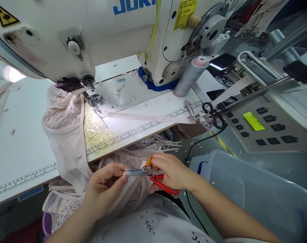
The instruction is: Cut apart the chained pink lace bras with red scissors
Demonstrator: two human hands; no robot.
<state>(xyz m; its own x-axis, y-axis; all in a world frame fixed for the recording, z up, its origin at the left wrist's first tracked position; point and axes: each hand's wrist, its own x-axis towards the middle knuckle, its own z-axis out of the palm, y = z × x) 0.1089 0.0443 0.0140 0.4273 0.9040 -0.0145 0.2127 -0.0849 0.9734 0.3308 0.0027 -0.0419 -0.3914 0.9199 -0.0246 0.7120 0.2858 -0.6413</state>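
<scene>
In my right hand (172, 170) is a pair of scissors (137, 172) with one orange and one red handle. Their blades point left and meet the edge of a pale pink lace garment (137, 194) over my lap. My left hand (106, 184) pinches that edge between thumb and fingers, close to the blade tips. Another pale lace piece (64, 135) hangs over the table edge from beneath the sewing machine's presser foot (95, 99). A pale elastic band (148, 118) runs from the foot to a metal guide (194, 113) on the right.
The white sewing machine (113, 37) stands over the table (22, 128), which has a printed ruler. A grey thread cone (191, 77) stands beside it. At right are a control panel (267, 128) and a clear plastic bin (264, 182). Black cable hangs near my right arm.
</scene>
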